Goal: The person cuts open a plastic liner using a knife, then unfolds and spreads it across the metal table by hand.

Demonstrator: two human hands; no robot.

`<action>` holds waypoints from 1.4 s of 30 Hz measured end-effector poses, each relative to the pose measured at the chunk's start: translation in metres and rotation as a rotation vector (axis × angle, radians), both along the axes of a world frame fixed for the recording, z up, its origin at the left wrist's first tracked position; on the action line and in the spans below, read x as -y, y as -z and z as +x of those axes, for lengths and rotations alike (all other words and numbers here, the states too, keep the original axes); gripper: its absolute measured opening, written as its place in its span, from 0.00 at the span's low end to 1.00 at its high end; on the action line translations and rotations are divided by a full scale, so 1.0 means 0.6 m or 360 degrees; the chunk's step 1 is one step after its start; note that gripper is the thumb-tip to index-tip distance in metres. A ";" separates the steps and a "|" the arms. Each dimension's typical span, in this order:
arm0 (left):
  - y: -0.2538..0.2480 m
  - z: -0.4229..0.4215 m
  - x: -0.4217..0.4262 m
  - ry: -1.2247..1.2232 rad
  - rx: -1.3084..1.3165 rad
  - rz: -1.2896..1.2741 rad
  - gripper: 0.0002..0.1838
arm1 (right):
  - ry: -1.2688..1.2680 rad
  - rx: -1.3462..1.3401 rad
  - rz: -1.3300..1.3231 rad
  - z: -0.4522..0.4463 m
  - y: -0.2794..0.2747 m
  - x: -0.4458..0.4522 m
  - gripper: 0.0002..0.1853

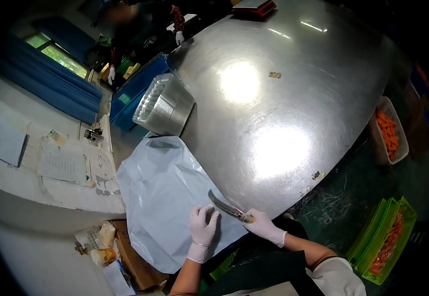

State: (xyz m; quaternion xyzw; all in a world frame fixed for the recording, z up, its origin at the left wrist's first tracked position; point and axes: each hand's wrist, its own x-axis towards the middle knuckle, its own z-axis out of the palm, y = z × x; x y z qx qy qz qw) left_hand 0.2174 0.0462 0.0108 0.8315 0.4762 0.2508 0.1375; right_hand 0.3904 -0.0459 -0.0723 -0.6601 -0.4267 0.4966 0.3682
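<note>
A large pale grey-white plastic bag [160,192] lies over the near left corner of the metal table [214,133]. My left hand [203,227], in a white glove, rests on or just over the bag, its fingers slightly bent and apart, holding nothing. In my gloved right hand [264,227] is the handle of a curved knife [222,204]. The blade points up and to the left, over the bag's right edge, close to my left fingertips.
A metal container [170,106] stands beyond the bag, beside a blue bin [125,106]. Another person [140,29] with white gloves is at the far left. Right of the table are a white basket of orange pieces [403,148] and green baskets [372,237]. A cardboard box [138,261] sits lower left.
</note>
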 end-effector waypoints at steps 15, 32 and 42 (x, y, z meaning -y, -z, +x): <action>0.002 0.004 0.090 -0.0270 0.0894 -0.1614 0.09 | 0.0116 -0.1507 -0.0118 -0.020 -0.085 0.032 0.13; -0.065 -0.004 0.095 -0.0287 0.0675 -0.0953 0.03 | -0.0344 0.0217 0.0122 0.134 -0.161 0.049 0.19; -0.034 -0.002 0.086 -0.0024 0.0749 -0.0685 0.01 | -0.0421 0.0422 0.0348 0.161 -0.225 0.055 0.15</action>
